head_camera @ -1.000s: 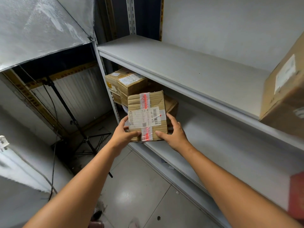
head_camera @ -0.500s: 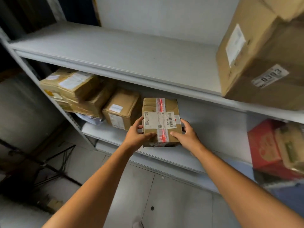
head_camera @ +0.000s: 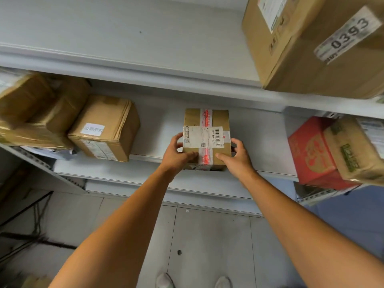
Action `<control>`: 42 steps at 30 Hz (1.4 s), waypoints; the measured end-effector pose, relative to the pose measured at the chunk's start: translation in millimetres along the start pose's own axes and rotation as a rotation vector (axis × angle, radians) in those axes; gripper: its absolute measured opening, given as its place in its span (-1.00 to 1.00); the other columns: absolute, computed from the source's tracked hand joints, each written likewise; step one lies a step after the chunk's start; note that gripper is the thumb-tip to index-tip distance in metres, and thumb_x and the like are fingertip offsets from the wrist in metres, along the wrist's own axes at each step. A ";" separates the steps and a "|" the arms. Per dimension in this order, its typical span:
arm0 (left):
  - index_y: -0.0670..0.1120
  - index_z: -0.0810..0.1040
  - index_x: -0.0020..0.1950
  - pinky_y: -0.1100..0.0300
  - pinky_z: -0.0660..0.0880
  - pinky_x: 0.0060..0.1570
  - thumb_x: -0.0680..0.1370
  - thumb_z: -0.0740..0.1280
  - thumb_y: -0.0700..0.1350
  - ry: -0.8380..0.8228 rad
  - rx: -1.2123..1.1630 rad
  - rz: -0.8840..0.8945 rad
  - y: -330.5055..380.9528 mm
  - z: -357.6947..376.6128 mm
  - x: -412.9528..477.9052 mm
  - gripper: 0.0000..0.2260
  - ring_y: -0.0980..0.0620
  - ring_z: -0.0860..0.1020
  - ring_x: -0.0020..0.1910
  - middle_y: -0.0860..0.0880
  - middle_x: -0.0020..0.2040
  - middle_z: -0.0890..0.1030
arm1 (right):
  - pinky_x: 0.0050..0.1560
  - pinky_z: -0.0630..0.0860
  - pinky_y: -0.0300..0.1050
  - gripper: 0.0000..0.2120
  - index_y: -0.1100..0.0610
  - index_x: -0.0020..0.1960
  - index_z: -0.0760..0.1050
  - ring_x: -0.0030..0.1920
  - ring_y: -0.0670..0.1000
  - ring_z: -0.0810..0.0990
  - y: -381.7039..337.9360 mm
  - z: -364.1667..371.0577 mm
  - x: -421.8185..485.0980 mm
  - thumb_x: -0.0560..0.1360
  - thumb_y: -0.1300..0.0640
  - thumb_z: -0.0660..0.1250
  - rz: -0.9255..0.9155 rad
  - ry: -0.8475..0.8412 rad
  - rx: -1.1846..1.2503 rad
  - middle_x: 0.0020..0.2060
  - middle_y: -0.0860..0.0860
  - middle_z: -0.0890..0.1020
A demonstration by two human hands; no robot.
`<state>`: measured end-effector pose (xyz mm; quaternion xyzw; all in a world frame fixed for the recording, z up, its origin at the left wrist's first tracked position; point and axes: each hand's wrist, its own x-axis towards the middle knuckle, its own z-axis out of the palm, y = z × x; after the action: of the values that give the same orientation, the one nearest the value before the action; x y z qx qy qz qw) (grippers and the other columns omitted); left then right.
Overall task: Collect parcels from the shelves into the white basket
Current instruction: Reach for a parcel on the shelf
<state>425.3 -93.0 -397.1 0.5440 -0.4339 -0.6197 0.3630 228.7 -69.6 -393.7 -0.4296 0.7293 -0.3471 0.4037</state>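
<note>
**What is down on the floor**

Far below the left hand [head_camera: 176,159] and the right hand [head_camera: 239,163] is a grey tiled floor [head_camera: 207,235]. Thin dark lines run between the tiles. A small dark spot [head_camera: 179,252] sits on one tile, right under the hands. Lower still, at the bottom edge, the tips of two pale shoes [head_camera: 165,280] peek in, side by side. Down and to the left of the left hand, black cables [head_camera: 37,215] and thin black bars lie across the floor. Down and to the right of the right hand is a big blue patch [head_camera: 353,215]; it is too blurry to tell what it is.
</note>
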 end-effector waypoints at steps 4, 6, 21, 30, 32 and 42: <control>0.10 0.22 0.52 0.18 0.65 -0.20 0.50 0.44 -0.30 -0.012 0.003 -0.007 -11.0 3.5 18.2 -0.30 -0.10 0.57 0.16 -0.09 0.31 0.45 | 0.18 0.57 -0.02 -0.31 0.02 0.51 0.25 0.15 0.00 0.53 9.4 4.0 17.1 0.47 0.18 0.48 -0.007 0.005 -0.022 0.26 0.01 0.52; 0.11 0.21 0.52 0.23 0.63 -0.26 0.51 0.44 -0.30 -0.022 0.005 -0.012 -15.7 5.3 25.9 -0.30 -0.07 0.57 0.13 -0.08 0.29 0.45 | 0.19 0.57 0.01 -0.32 0.01 0.50 0.25 0.15 0.01 0.54 14.5 6.2 24.6 0.47 0.17 0.48 0.002 0.008 -0.024 0.24 0.01 0.53; 0.09 0.25 0.52 0.15 0.64 -0.12 0.52 0.46 -0.19 -0.018 0.056 -0.023 -30.8 9.8 53.6 -0.35 -0.12 0.56 0.19 -0.09 0.28 0.48 | 0.20 0.58 0.04 -0.42 0.01 0.41 0.33 0.15 0.03 0.57 25.5 4.5 49.7 0.46 0.14 0.48 0.030 0.012 -0.044 0.20 -0.01 0.56; -0.06 0.44 0.43 0.05 0.46 0.20 0.57 0.38 -0.02 0.185 0.667 0.025 -11.2 -20.4 18.7 -0.56 -0.11 0.52 0.28 -0.15 0.33 0.53 | 0.35 0.43 0.04 -0.45 0.09 0.49 0.34 0.37 0.15 0.37 -23.5 -0.2 32.9 0.53 0.07 0.38 -0.295 -0.112 -0.763 0.40 0.07 0.41; -0.06 0.48 0.40 0.12 0.46 0.12 0.56 0.38 -0.02 0.251 0.735 0.026 -8.1 -37.5 1.0 -0.58 -0.10 0.55 0.21 -0.15 0.24 0.59 | 0.39 0.36 0.03 -0.49 0.07 0.47 0.35 0.40 0.14 0.33 -36.4 10.2 24.5 0.55 0.07 0.35 -0.352 -0.178 -0.793 0.41 0.05 0.40; -0.07 0.46 0.41 0.06 0.48 0.19 0.55 0.38 -0.01 0.550 0.720 -0.103 6.9 -158.6 -88.2 -0.56 -0.11 0.51 0.28 -0.15 0.32 0.54 | 0.30 0.40 -0.04 -0.57 0.10 0.38 0.45 0.31 0.19 0.45 -84.8 111.6 -14.0 0.54 0.02 0.34 -0.470 -0.397 -0.725 0.31 0.14 0.50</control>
<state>594.8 -36.8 -364.0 0.8007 -0.4818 -0.2791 0.2212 361.3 -107.8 -365.6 -0.7542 0.5954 -0.0632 0.2697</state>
